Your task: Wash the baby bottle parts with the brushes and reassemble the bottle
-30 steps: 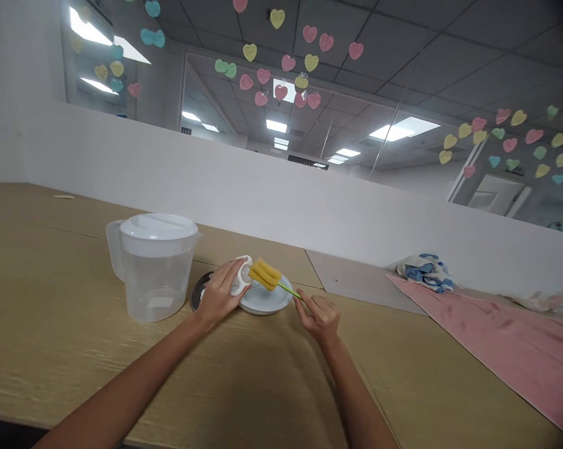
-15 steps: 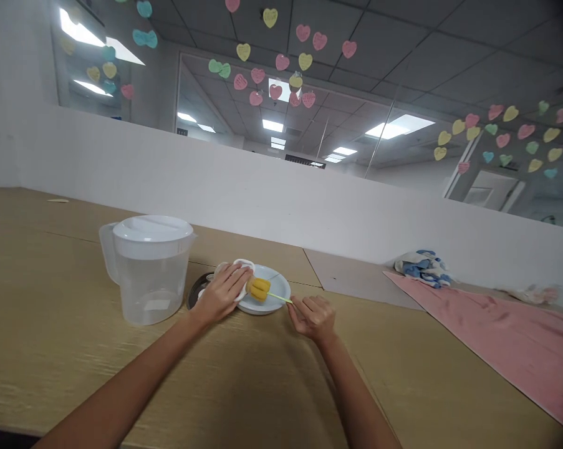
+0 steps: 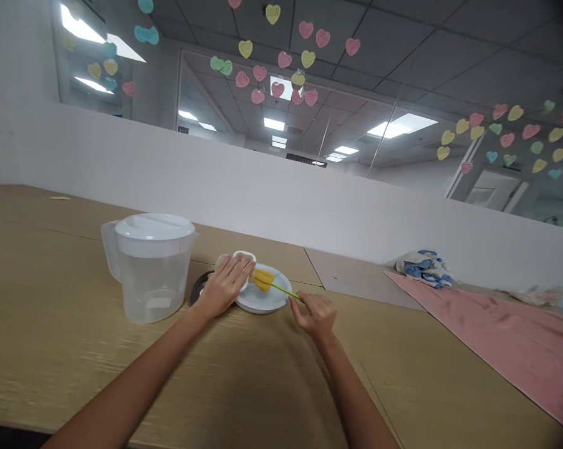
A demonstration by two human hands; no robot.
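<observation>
My left hand (image 3: 225, 288) is closed over a white cup-like container (image 3: 245, 254) tipped on its side; its fingers hide most of the container. My right hand (image 3: 316, 313) grips the thin green handle of a sponge brush (image 3: 264, 280). The brush's yellow head points left, at the container's mouth by my left fingertips. Beneath the brush head lies a white dish (image 3: 262, 304). Partly behind my left hand is a dark metal dish (image 3: 196, 292), its contents mostly hidden. A clear lidded pitcher (image 3: 154, 280) stands upright to the left.
A pink cloth (image 3: 491, 330) covers the right part of the wooden table (image 3: 262, 386). On its far edge rests a crumpled blue-and-white cloth (image 3: 424, 269), with a clear plastic bag (image 3: 538, 294) further right. The white wall (image 3: 262, 193) rises behind the table.
The brush head has shifted slightly to the right, and its handle slopes more steeply down toward my right hand. Both hands keep their holds. The view has shifted slightly.
</observation>
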